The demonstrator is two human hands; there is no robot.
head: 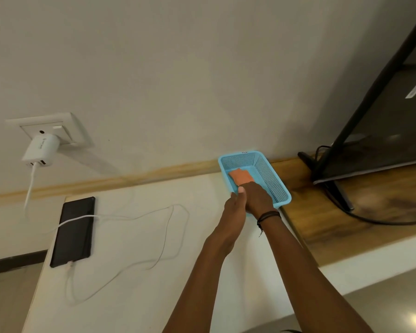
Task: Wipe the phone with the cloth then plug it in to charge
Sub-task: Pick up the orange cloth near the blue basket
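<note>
At right of centre the right hand (pixel 257 197) reaches into the blue mesh basket (pixel 273 174), fingers on the orange cloth (pixel 241 176), though whether they grip it I cannot tell; the left hand (pixel 235 203) rests closed on the basket's near rim. The black phone (pixel 75 230) lies lower left on the white tabletop (pixel 139 236), its white charging cable (pixel 154 236) apparently plugged in and running to the wall charger (pixel 41 150). Sliding the basket could snag the loose cable loop and drag the phone; a television (pixel 382 116) stands on the wooden ledge (pixel 346 212) at right.

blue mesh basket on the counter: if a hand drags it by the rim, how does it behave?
The blue basket looks like thin perforated plastic, so it is probably light and may flex at the rim. Holding only the orange cloth, it would likely slide easily on the smooth white counter. Its low, wide shape suggests it is unlikely to tip.
</note>
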